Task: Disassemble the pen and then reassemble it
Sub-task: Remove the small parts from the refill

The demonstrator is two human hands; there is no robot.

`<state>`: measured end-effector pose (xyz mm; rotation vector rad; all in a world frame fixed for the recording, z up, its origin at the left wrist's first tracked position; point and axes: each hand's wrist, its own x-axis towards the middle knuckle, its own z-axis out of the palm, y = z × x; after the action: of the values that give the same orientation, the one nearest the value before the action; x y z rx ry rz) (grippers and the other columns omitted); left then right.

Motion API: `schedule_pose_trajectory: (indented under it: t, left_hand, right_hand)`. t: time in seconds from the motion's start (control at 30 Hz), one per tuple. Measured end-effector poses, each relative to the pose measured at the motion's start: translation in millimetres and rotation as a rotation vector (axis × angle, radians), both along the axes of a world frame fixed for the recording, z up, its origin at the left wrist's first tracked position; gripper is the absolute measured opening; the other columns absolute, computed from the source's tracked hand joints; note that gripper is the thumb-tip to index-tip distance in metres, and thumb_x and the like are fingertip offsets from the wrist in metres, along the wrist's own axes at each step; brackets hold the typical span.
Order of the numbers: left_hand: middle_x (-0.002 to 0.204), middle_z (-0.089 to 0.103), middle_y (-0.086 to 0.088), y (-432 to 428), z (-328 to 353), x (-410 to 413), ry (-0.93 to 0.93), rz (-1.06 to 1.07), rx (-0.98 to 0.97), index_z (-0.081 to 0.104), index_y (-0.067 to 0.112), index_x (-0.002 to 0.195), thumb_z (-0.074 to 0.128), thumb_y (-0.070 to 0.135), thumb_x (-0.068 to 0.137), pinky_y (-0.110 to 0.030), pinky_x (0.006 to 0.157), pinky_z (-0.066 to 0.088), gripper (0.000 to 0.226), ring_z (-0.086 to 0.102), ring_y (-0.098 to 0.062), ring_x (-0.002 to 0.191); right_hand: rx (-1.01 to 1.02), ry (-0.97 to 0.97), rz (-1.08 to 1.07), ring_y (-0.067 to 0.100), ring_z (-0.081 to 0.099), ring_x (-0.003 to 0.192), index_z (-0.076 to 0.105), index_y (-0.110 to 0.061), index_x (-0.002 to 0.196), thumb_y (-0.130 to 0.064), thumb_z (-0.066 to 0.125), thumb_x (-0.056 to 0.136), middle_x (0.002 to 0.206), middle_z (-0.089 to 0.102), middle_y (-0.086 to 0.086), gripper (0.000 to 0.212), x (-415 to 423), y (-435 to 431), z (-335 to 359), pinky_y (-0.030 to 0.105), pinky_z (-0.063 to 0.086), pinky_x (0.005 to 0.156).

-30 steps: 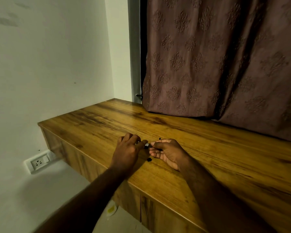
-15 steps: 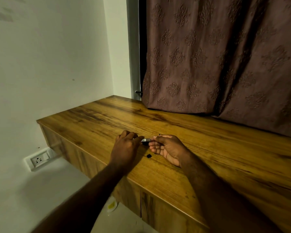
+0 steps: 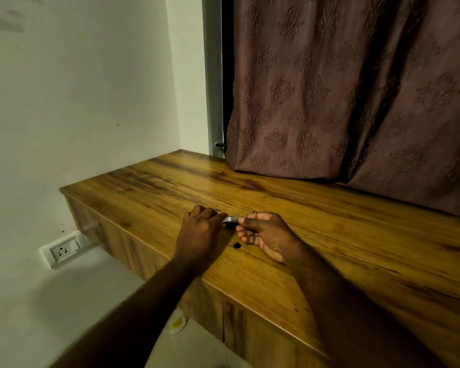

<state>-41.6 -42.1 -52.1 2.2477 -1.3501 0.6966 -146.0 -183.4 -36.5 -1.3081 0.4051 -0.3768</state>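
A short stretch of the pen (image 3: pixel 230 219), silvery with a dark part, shows between my two hands above the wooden desk (image 3: pixel 329 235). My left hand (image 3: pixel 200 232) pinches its left end with curled fingers, knuckles up. My right hand (image 3: pixel 263 233) lies palm up and pinches the right end between thumb and forefinger. The rest of the pen is hidden inside the hands. A small black pen piece (image 3: pixel 236 245) lies loose on the desk just below the hands.
A patterned brown curtain (image 3: pixel 356 88) hangs down to the desk's back edge. A white wall stands to the left with a wall socket (image 3: pixel 64 251) low down. The desk's front edge runs diagonally under my forearms; a small yellow-and-white object (image 3: pixel 178 324) lies on the floor.
My hands have drawn slightly apart, so a little more of the pen shows between them. The black piece stays where it lay.
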Motion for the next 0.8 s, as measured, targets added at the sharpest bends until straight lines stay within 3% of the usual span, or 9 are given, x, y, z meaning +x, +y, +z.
schedule_pose_trajectory:
  t: [0.33,0.57,0.8]
  left_hand:
    - [0.095,0.068,-0.002,1,-1,1,0.027,0.008,-0.030,0.065,0.020,0.113,0.038,0.030,0.088,-0.038,0.070,0.043,0.039,0.053,-0.026,0.088]
    - [0.098,0.068,-0.002,1,-1,1,0.031,0.004,-0.064,0.064,0.019,0.115,0.056,0.019,0.089,-0.038,0.071,0.043,0.027,0.054,-0.026,0.090]
    - [0.102,0.068,-0.003,2,2,-1,0.048,0.018,-0.061,0.063,0.017,0.117,0.057,0.017,0.090,-0.037,0.073,0.041,0.028,0.054,-0.025,0.093]
  right_hand:
    - [-0.144,-0.022,-0.093,0.014,0.057,0.051,0.065,-0.004,0.086,-0.010,0.062,0.090,0.077,0.065,0.011,0.007,2,3,-3,0.024,0.048,0.043]
    - [-0.179,-0.036,-0.193,0.014,0.054,0.049,0.063,0.004,0.096,-0.010,0.060,0.092,0.082,0.067,0.011,0.015,-6,-5,4,0.024,0.041,0.042]
    - [-0.179,-0.051,-0.200,0.014,0.054,0.048,0.063,-0.001,0.090,-0.011,0.061,0.090,0.082,0.069,0.012,0.010,-7,-9,4,0.025,0.038,0.044]
